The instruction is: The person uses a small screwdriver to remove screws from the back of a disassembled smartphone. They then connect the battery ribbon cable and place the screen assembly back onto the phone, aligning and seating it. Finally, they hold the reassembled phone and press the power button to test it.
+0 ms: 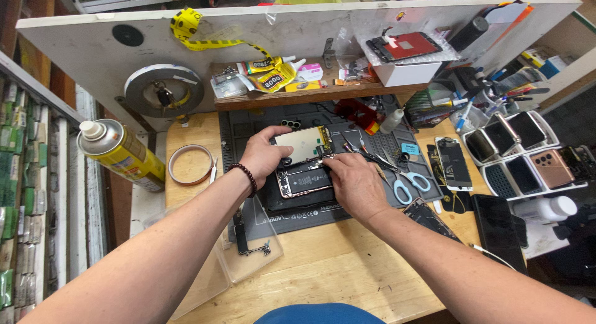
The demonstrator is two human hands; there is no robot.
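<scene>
A single wooden desk [323, 268] is carrying everything, with one white board [81, 44] leaning up behind it and one low wooden shelf [279, 97] sitting against that board. One dark grey work mat [242, 134] is lying across the middle of the desk. On it, one opened phone [304, 181] is resting on a black pad, its lifted screen panel [303, 144] tilting up and away from the body.

To the left, one yellow spray can [121, 153] is lying tilted at the desk's edge, and one ring of tape [189, 164] is lying flat beside it. At the right, two white trays [534, 153] are holding several phones, too crowded to count surely. One pair of blue-handled scissors [406, 182] is lying on the mat just right of the hands.

Both forearms are reaching in from the lower corners and meeting over the phone. The left hand [264, 156], a bead bracelet [245, 177] circling its wrist, is gripping the raised screen panel by its left edge, thumb on top. The right hand [354, 184] is lying palm down, fingers bunched narrowly at the phone's upper right corner; whether it is pinching a tool there is too hidden to tell.
</scene>
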